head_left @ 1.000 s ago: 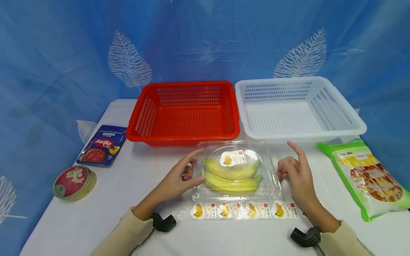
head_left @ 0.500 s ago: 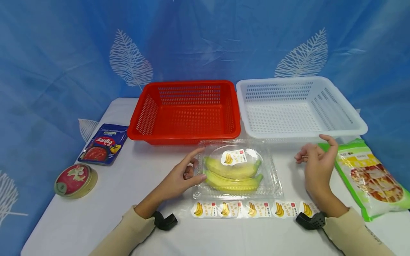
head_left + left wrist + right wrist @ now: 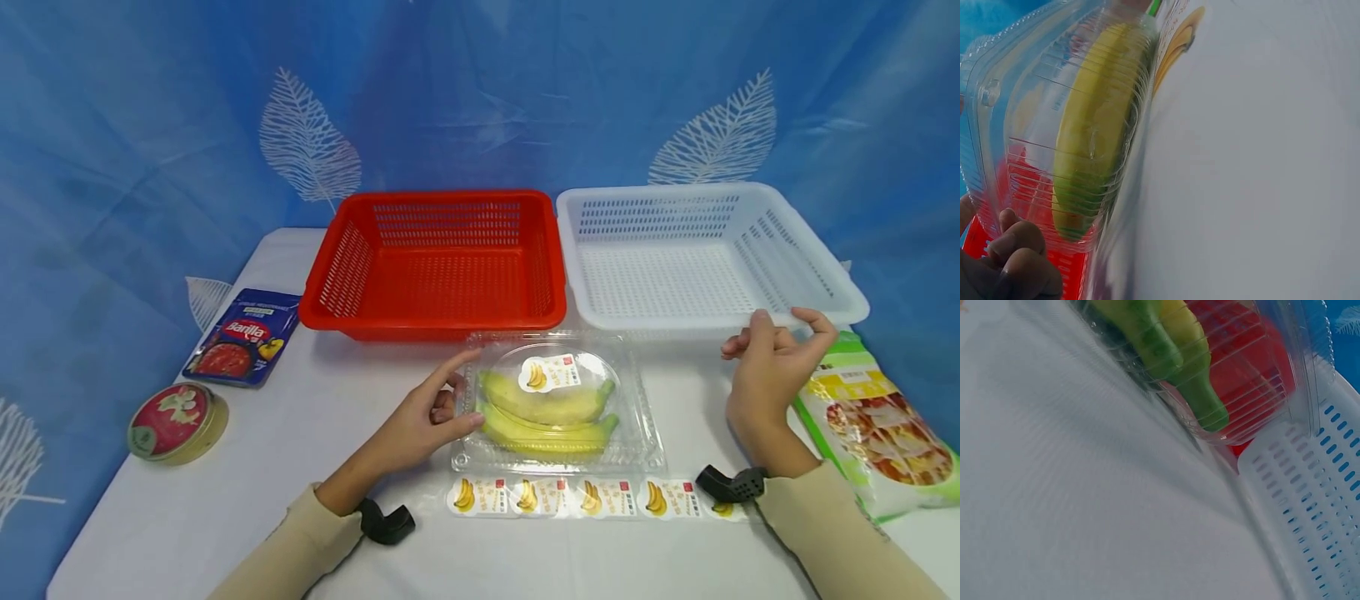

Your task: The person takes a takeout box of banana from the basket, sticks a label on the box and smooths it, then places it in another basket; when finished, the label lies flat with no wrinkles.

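Note:
A clear plastic clamshell box (image 3: pixel 637 417) with bananas (image 3: pixel 551 437) inside lies in front of the baskets. On its lid is a banana sticker (image 3: pixel 551 372). My left hand (image 3: pixel 416 421) touches the box's left end, thumb and index finger spread along the edge and the other fingers bent. In the left wrist view, those bent fingers (image 3: pixel 1019 247) sit against the box's corner. Apart from the box, my right hand (image 3: pixel 772 387) hovers by the white basket's front rim, loosely bent, holding nothing. A strip of banana stickers (image 3: pixel 540 498) runs along the box's near side.
A red basket (image 3: pixel 435 323) and a white basket (image 3: pixel 675 322) stand side by side at the back. On the left are a blue Barilla pouch (image 3: pixel 243 337) and a round tin (image 3: pixel 178 422). A green-and-white food bag (image 3: pixel 892 433) lies at the far right.
My right hand has moved away from the box's right side, rightward and farther back, to the white basket's front rim. My left hand and the box have stayed in place.

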A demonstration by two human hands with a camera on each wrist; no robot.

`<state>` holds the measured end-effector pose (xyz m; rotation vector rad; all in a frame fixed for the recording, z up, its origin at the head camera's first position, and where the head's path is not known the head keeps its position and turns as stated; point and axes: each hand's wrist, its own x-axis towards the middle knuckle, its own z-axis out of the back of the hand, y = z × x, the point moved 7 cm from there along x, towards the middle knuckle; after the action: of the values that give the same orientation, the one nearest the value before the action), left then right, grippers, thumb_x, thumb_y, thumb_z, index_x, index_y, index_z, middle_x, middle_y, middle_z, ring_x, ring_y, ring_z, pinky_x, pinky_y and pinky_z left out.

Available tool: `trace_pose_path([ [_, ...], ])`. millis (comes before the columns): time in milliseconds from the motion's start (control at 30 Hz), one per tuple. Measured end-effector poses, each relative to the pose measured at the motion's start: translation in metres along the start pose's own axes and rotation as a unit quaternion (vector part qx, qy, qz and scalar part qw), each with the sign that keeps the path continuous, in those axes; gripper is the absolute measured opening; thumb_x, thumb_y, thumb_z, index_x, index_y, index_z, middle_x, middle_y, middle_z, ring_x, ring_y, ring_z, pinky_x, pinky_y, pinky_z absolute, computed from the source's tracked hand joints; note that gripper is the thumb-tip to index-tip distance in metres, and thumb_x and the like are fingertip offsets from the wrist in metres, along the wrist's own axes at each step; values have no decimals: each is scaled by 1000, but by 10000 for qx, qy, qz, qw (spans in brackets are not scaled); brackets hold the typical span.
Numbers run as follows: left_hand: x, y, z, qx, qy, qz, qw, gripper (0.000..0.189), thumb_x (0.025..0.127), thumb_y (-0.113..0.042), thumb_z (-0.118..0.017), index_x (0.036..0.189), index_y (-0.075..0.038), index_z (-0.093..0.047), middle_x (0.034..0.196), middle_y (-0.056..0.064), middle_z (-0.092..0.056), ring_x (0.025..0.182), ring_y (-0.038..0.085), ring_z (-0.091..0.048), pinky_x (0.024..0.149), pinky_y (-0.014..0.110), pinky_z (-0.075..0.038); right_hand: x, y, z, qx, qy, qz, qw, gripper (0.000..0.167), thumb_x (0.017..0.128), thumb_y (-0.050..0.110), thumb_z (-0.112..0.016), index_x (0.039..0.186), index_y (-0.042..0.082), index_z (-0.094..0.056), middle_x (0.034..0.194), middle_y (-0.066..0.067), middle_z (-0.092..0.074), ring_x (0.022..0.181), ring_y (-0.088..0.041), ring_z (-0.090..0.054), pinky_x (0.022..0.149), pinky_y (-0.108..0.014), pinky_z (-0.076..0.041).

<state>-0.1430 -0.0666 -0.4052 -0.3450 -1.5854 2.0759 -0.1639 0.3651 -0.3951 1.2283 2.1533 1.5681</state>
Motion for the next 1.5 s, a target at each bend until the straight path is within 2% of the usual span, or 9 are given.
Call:
trace_pose_path([
  [200,0,0,-1,-38,-34,-7,10000,75,94,-15,-75,156,-34,-37,105,9,-44,61,9,-29,55,22,-27,4,0,0,-54,-31,153,9999,47,96,12,-71,132,5,-42,65,-14,-51,44,-22,-49,46,-24,-47],
  [367,-1,-3,-2,-104,-135,-227,9996,73,94,-10,-74,156,-27,-39,102,11,-44,58,8,-25,51,24,-24,4,-1,0,-19,-2,164,9999,47,96,11,-71,132,5,-42,65,-15,-52,45,-21,-50,46,-24,-47],
  [633,-1,-6,-5,-211,-260,-477,9983,72,92,-7,-76,154,-22,-42,101,13,-45,58,8,-24,51,23,-23,5,-3,1,217,-142,-211,9994,54,93,11,-75,135,6,-40,67,-16,-52,45,-21,-52,47,-23,-49],
  [833,-3,-9,-4,-284,-457,-808,9953,72,89,-1,-77,152,-16,-45,102,12,-47,56,8,-23,48,24,-24,5,-2,1,211,-101,-217,9995,55,93,11,-75,135,5,-40,68,-17,-52,46,-21,-53,47,-23,-49],
  [1000,-5,-12,-3,-384,-584,-851,9939,72,86,1,-78,149,-16,-47,99,11,-45,57,12,-24,49,25,-24,5,-4,3,214,-51,-260,9994,54,93,12,-75,134,6,-40,68,-17,-51,46,-21,-53,47,-24,-49],
  [1167,-9,-18,0,-819,-763,-863,9900,68,84,5,-76,144,-12,-48,97,14,-39,61,17,-29,47,22,-29,4,-5,5,182,-53,-307,9993,53,94,12,-74,134,7,-40,69,-16,-51,45,-20,-52,46,-23,-48],
  [1300,-11,-24,-3,-1224,-596,-858,9870,66,85,6,-74,143,-7,-46,100,15,-38,67,12,-44,50,17,-42,4,-5,4,107,-2,-263,9996,53,94,13,-74,134,7,-40,69,-15,-52,46,-20,-53,47,-22,-49],
  [1400,-12,-28,-6,-1414,-439,-895,9849,64,86,8,-71,143,-4,-43,102,16,-37,71,12,-52,53,20,-50,5,-5,4,135,13,-269,9995,53,94,13,-74,134,7,-40,69,-15,-52,46,-20,-52,47,-22,-49],
  [1500,-13,-34,-4,-1403,-451,-997,9840,63,87,9,-69,143,-2,-42,105,16,-36,71,11,-50,52,20,-50,5,-4,3,158,37,-250,9996,52,94,13,-74,133,8,-41,69,-16,-51,46,-20,-52,46,-22,-49],
])
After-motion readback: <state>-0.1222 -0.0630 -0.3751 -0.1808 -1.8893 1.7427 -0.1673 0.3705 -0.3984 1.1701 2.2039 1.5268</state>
